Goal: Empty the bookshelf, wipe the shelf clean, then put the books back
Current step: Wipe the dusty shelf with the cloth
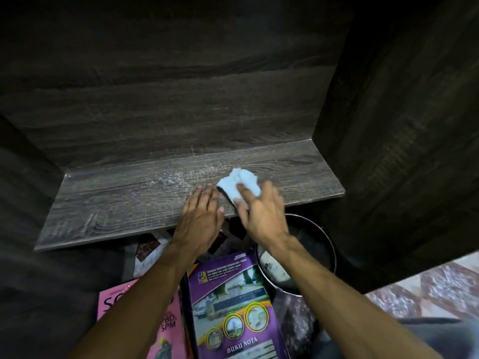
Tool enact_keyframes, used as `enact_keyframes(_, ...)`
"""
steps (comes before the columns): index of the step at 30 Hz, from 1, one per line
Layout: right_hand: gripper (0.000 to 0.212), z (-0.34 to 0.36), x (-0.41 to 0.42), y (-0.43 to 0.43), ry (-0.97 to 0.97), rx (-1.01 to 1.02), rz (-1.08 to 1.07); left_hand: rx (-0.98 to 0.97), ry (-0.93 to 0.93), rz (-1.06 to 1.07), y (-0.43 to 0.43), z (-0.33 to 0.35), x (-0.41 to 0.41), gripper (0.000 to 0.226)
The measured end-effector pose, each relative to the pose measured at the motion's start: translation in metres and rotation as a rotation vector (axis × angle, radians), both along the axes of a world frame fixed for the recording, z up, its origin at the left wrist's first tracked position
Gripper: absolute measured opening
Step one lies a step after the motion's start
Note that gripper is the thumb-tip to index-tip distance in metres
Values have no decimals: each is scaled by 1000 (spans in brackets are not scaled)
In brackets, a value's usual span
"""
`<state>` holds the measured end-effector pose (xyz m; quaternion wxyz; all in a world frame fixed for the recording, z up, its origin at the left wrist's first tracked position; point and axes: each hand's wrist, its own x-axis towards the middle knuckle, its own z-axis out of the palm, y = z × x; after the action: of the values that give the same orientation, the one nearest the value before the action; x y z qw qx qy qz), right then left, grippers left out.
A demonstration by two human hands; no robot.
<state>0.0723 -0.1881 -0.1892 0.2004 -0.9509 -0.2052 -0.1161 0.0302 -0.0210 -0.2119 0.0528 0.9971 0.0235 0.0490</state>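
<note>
The right hand (261, 216) grips a white cloth (241, 181), pressing it onto the bare dark wooden shelf (116, 203). The left hand (201, 216) lies flat just beside it, fingers straight, holding nothing. Below, a purple book (233, 307) and a pink book (124, 307) lie on the floor, near a black bowl (329, 244).

Round black pan (315, 239) sat on the floor (427, 288), right of centre. Pale, speckled mass (274, 268) lay inside against its left wall; contents could not be identified. Floor tiles were marbled pink-grey, with dark brown diamond insets (147, 248) at the tile corners. Dark grey shape (453, 340) filled the lower right corner, too dim to identify.
</note>
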Motion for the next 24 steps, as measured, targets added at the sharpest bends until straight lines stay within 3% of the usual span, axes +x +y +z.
enact_keyframes(3, 45, 0, 26, -5, 73, -96, -21, -4, 12, -8, 2, 1, 0, 65)
enact_keyframes(5, 41, -2, 41, -50, 89, -11, -173, 3, 10, -9, 1, 2, -1, 66)
enact_keyframes(9, 40, -6, 36, -114, -40, -37, -430, 13, -26, -25, -8, 6, 0, 62)
enact_keyframes(13, 42, -1, 36, -65, -108, 48, -196, -24, -47, -169, -48, 12, 23, 55)
enact_keyframes(17, 46, 4, 72, -26, 78, -143, -17, -42, -33, -180, -77, 9, 38, 55)
enact_keyframes(21, 44, 3, 114, -77, 136, -263, -335, -18, -8, -172, -75, 7, 40, 60)
enact_keyframes(24, 39, 15, 95, -107, 147, -425, -470, -6, 6, -163, -75, 4, 40, 62)
